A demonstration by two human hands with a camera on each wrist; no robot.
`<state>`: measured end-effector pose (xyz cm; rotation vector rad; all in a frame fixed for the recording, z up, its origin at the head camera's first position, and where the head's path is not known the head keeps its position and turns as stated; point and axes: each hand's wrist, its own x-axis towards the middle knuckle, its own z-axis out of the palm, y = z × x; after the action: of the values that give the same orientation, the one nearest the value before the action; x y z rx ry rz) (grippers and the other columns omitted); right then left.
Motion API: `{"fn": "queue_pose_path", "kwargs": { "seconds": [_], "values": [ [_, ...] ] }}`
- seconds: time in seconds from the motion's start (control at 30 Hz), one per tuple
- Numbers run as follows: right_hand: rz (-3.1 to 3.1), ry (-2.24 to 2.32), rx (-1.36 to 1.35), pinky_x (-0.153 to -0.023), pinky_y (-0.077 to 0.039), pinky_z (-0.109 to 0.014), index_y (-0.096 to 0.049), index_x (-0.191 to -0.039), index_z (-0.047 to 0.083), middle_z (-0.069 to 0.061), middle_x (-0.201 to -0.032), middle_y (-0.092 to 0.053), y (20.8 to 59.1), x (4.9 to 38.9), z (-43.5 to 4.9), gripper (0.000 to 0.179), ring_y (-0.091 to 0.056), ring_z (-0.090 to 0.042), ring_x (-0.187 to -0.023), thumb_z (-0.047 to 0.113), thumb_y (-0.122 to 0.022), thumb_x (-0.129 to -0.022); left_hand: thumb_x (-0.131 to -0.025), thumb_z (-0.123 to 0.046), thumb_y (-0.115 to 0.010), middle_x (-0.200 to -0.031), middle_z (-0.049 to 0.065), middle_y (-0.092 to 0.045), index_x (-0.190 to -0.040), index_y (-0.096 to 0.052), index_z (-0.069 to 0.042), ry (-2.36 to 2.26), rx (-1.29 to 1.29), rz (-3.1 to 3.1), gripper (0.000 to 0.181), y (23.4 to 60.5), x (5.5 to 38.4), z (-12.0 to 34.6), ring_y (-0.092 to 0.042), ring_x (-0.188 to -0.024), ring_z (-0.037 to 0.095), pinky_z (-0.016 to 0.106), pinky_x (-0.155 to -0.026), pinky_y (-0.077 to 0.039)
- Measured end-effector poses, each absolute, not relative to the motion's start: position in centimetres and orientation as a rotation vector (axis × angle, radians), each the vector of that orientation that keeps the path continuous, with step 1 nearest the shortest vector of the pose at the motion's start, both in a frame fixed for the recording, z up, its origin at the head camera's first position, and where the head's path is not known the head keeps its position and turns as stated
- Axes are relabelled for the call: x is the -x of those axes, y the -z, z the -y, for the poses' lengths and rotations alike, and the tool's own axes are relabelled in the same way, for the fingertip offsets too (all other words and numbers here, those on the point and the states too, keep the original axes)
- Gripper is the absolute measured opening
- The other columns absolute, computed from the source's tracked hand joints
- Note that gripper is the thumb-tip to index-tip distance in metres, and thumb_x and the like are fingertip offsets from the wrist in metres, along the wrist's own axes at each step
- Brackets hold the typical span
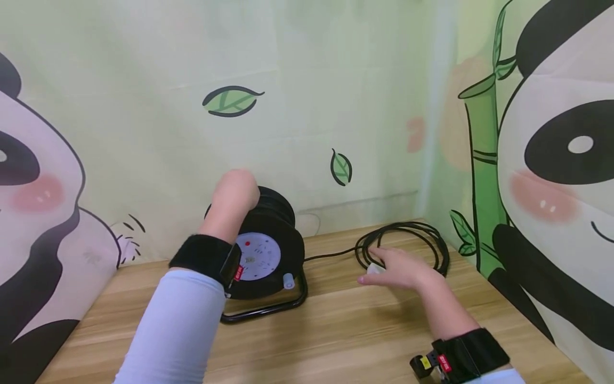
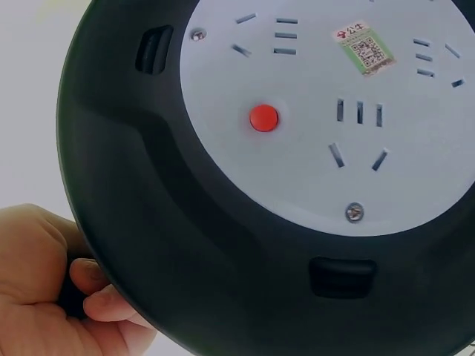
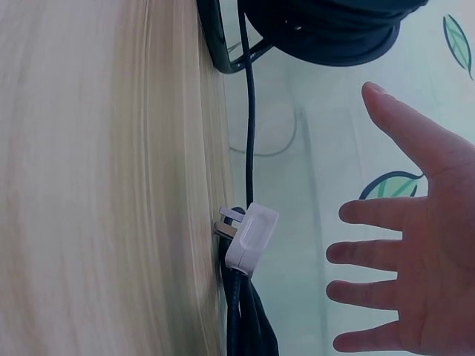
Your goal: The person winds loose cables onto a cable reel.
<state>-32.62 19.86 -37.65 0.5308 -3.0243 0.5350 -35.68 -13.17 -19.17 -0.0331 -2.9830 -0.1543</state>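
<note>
A black cable reel (image 1: 292,240) with a round white socket panel (image 1: 266,256) stands on a tubular black frame (image 1: 268,311). My left hand (image 1: 236,194) is at the top of the reel; in the left wrist view its curled fingers (image 2: 111,304) grip a black part, probably the handle, mostly hidden behind the reel. A black cord runs right from the reel into a loose coil (image 1: 438,245). Over the coil's near side hovers my right hand (image 1: 403,269), fingers spread and holding nothing. Close by is the white plug (image 3: 254,237), its pins showing in the right wrist view.
The reel and coil are on a wood-grain table (image 1: 336,330). Behind rises a pale green cloth backdrop (image 1: 307,122) with printed leaves and pandas. A small grey-blue knob (image 1: 288,281) juts from the reel's lower right face.
</note>
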Motion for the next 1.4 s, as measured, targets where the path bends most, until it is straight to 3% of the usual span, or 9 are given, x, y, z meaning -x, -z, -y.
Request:
{"fn": "queue_pose_path", "kwargs": {
  "seconds": [0.43,0.67,1.03,1.4],
  "values": [
    [3.022,-0.53,-0.552,-0.097,-0.035,-0.059,-0.04,-0.145,0.015,-0.014,-0.144,-0.041,37.8,32.6,-19.0,0.102,-0.038,-0.034,-0.127,0.082,-0.055,-0.07,-0.093,-0.003,-0.044,-0.112,0.027,-0.056,-0.115,-0.054,0.013,0.15,0.043,2.932,0.03,19.4,34.1,17.9,-0.053,-0.085,0.03,0.043,-0.073,-0.051],
    [3.014,-0.575,-0.573,-0.1,-0.033,-0.058,-0.042,-0.143,0.013,-0.014,-0.144,-0.04,37.7,32.4,-17.7,0.101,-0.036,-0.033,-0.128,0.079,-0.059,-0.07,-0.092,-0.004,-0.043,-0.107,0.027,-0.056,-0.108,-0.056,0.008,0.17,0.035,2.942,0.024,19.4,33.5,20.3,-0.052,-0.082,0.032,0.042,-0.066,-0.048],
    [3.024,-0.542,-0.639,-0.101,-0.033,-0.056,-0.04,-0.145,0.016,-0.013,-0.145,-0.04,37.9,32.5,-15.4,0.098,-0.035,-0.03,-0.13,0.079,-0.057,-0.072,-0.092,-0.006,-0.043,-0.107,0.032,-0.055,-0.104,-0.059,0.009,0.173,0.069,2.936,0.024,19.6,32.4,23.2,-0.052,-0.087,0.037,0.05,-0.075,-0.047],
    [3.018,-0.54,-0.645,-0.1,-0.033,-0.057,-0.039,-0.146,0.019,-0.011,-0.146,-0.038,38.0,32.6,-13.5,0.096,-0.034,-0.03,-0.13,0.078,-0.057,-0.073,-0.091,-0.006,-0.043,-0.097,0.03,-0.055,-0.096,-0.058,0.012,0.236,-0.001,2.936,0.024,19.7,31.5,25.7,-0.051,-0.078,0.036,0.047,-0.065,-0.047]
  ]
}}
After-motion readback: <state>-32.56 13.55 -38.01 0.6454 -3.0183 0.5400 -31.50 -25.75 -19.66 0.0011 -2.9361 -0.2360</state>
